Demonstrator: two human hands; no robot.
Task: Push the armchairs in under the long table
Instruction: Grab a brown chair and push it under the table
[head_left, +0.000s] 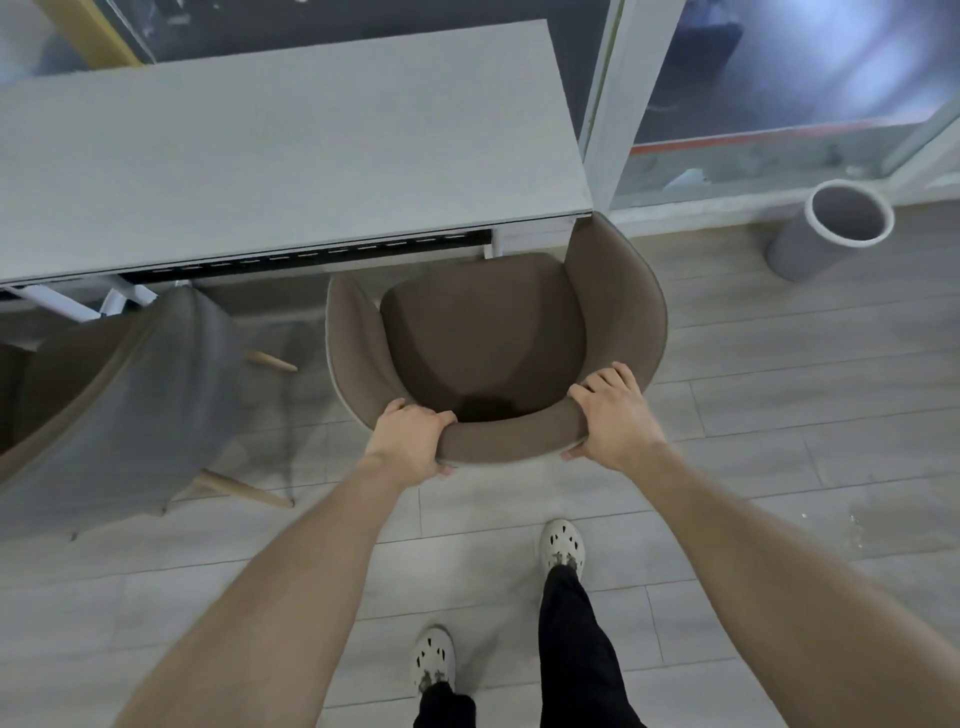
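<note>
Both hands, left hand (410, 444) and right hand (613, 415), grip armchair (493, 332) backrest.

The long table (260, 156) runs out past the left edge, and its top hides most of its frame. The second armchair (119, 395) at the left is smeared and cut by the same edge. The brown armchair (488, 332) hides its own legs beneath its seat. The left hand (410, 441) and right hand (613, 421) cover the back rim where they grip it, palms out of sight. Behind the glass (805, 67) at the top right all is blur.
</note>
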